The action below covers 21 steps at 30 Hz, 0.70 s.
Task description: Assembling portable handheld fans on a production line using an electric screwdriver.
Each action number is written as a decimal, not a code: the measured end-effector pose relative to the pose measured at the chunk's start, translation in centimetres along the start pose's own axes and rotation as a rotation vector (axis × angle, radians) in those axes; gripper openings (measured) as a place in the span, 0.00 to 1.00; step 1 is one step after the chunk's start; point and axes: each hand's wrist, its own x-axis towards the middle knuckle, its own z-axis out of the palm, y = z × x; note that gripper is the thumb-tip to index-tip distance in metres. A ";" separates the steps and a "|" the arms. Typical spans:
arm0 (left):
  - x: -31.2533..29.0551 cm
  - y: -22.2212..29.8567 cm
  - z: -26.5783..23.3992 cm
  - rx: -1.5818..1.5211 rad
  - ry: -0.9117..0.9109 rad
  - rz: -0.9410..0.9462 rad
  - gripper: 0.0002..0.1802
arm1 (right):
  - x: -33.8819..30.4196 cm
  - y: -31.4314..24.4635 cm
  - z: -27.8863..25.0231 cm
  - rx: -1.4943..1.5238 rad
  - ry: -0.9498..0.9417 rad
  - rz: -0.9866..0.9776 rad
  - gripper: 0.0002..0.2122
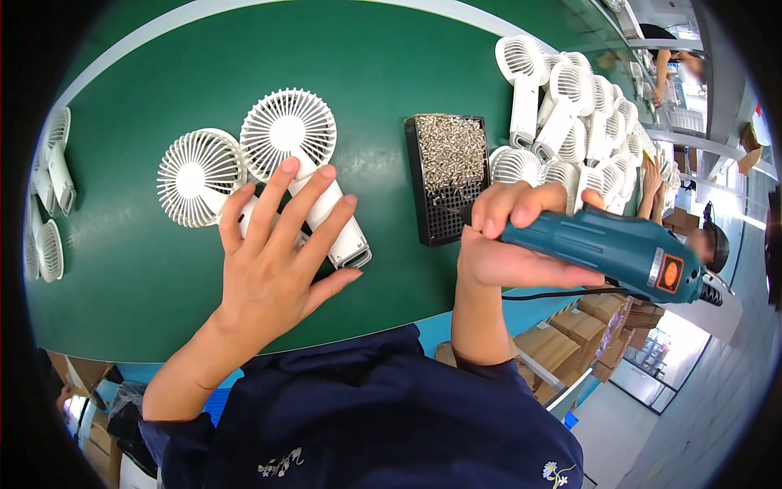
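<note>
Two white handheld fans lie side by side on the green table. My left hand [273, 244] rests over their handles with its fingers spread. The right one of the pair, a fan [338, 220], has its round grille away from me and its handle end toward me. Beside it, the other fan [199, 179] has its handle mostly under my fingers. My right hand [513, 236] is wrapped round a teal electric screwdriver [603, 248]. The screwdriver's tip points left, over the near part of a black screw tray [421, 200] holding many small silver screws [450, 151].
A big pile of white fans [570, 106] covers the table's right side. More fans [49, 187] lie at the far left edge. A black cord [562, 293] runs near the screwdriver. Cardboard boxes [562, 342] stand below the table at right. Other people [656, 73] are beyond the pile.
</note>
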 end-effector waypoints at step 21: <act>2.6 2.3 1.8 -0.628 0.180 0.049 0.12 | -1.0 -4.0 3.9 0.151 0.008 0.158 0.34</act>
